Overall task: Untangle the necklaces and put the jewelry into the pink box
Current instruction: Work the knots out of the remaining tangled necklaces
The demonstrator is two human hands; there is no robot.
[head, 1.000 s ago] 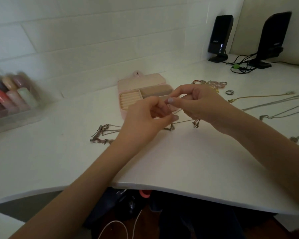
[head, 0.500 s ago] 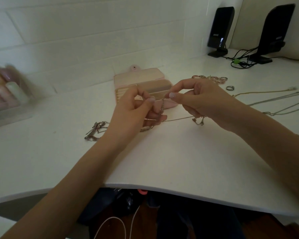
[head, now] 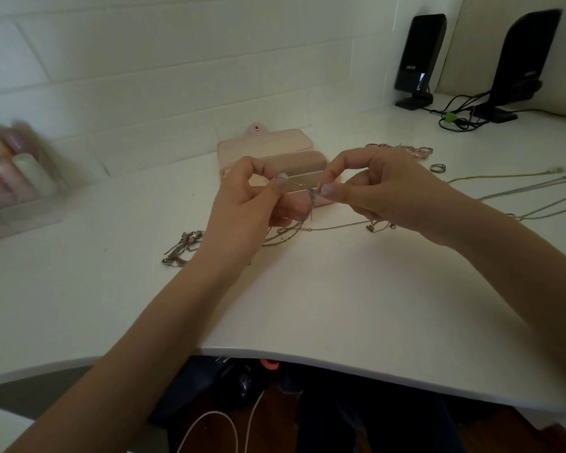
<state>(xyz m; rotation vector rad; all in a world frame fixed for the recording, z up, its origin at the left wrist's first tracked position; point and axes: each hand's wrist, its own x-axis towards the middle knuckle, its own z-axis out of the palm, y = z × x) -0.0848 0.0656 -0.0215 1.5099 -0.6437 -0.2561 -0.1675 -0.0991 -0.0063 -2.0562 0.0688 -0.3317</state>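
Note:
My left hand and my right hand hold a thin tangled necklace chain stretched between their fingertips, just above the table. A small pendant hangs from it near my right thumb. More of the chain trails on the table below, and a tangled silver clump lies to the left of my left wrist. The pink box stands open behind my hands, partly hidden by them.
Several rings and a lone ring lie right of the box. Straightened chains run off to the right. A clear case of coloured bottles sits far left. Two black speakers with cables stand at the back right.
My hands have drawn apart, stretching a short length of chain between them and lifting it slightly. The view has shifted a little.

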